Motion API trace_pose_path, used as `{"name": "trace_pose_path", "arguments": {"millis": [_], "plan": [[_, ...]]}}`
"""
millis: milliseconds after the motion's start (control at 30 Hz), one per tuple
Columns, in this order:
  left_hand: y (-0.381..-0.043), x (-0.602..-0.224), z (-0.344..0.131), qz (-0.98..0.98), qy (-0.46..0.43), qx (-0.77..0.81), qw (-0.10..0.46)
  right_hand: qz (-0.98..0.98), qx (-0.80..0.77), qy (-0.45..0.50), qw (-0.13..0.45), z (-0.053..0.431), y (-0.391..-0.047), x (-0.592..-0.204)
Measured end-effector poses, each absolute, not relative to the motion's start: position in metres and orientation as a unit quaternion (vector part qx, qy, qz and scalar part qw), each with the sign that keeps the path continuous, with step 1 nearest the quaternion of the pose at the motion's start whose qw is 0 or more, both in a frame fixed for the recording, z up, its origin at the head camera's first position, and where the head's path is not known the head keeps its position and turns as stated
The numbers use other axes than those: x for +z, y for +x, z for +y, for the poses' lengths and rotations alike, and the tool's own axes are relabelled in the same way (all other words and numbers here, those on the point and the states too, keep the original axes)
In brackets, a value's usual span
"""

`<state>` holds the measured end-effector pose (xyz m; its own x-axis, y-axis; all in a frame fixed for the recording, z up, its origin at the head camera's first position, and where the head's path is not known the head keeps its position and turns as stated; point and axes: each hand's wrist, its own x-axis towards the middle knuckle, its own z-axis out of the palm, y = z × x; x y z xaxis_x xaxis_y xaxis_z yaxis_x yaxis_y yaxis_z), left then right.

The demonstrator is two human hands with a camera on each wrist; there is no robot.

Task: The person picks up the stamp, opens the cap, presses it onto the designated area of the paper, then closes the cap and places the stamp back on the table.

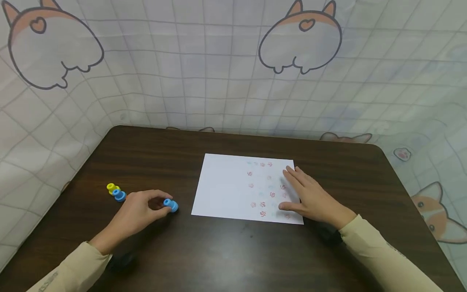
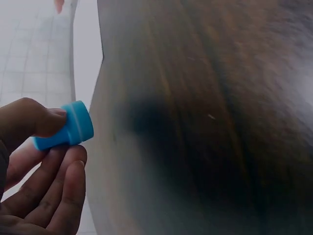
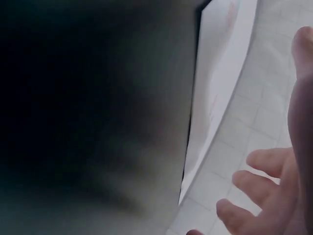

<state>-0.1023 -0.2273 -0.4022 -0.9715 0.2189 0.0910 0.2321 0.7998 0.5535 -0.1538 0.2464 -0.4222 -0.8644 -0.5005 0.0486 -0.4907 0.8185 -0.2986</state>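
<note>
My left hand [image 1: 136, 211] pinches a small blue stamp [image 1: 171, 205] between thumb and fingers, left of the paper. In the left wrist view the blue stamp [image 2: 77, 125] lies sideways in the grip, its wide round end pointing away from the palm. A white sheet of paper [image 1: 222, 186] lies mid-table, with rows of small red and faint blue stamped marks on its right half. Over the paper's right edge is my right hand [image 1: 314, 200], fingers spread and fairly straight, holding nothing.
Beyond the left hand stand a yellow stamp [image 1: 111, 188] and a second blue stamp [image 1: 118, 195], side by side. The dark wooden table [image 1: 233, 255] has rounded far corners. A white gridded curtain [image 1: 219, 81] with cartoon animals hangs behind and along both sides.
</note>
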Motion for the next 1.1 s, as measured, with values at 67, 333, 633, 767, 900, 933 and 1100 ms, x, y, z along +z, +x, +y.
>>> {"name": "trace_pose_path", "arguments": {"millis": [67,333,633,767,900,933,1100], "plan": [[-0.100,-0.404,-0.231,-0.950,-0.118,-0.289,0.007,0.957,-0.136,-0.254,0.027,0.249,-0.153,-0.422],[-0.097,-0.406,-0.237,-0.954,-0.130,-0.270,0.001,0.964,-0.094,-0.235,0.079,0.252,-0.147,-0.427],[-0.098,-0.407,-0.241,-0.960,-0.129,-0.250,0.002,0.964,-0.072,-0.233,0.106,0.252,-0.145,-0.427],[-0.098,-0.406,-0.243,-0.962,-0.132,-0.238,-0.002,0.964,-0.072,-0.232,0.111,0.251,-0.145,-0.427],[-0.098,-0.406,-0.244,-0.965,-0.132,-0.225,-0.004,0.963,-0.074,-0.231,0.114,0.251,-0.144,-0.427],[-0.099,-0.406,-0.245,-0.966,-0.132,-0.222,-0.004,0.963,-0.074,-0.231,0.114,0.251,-0.144,-0.428],[-0.101,-0.407,-0.246,-0.968,-0.133,-0.215,0.001,0.964,-0.077,-0.230,0.109,0.251,-0.144,-0.428]]}}
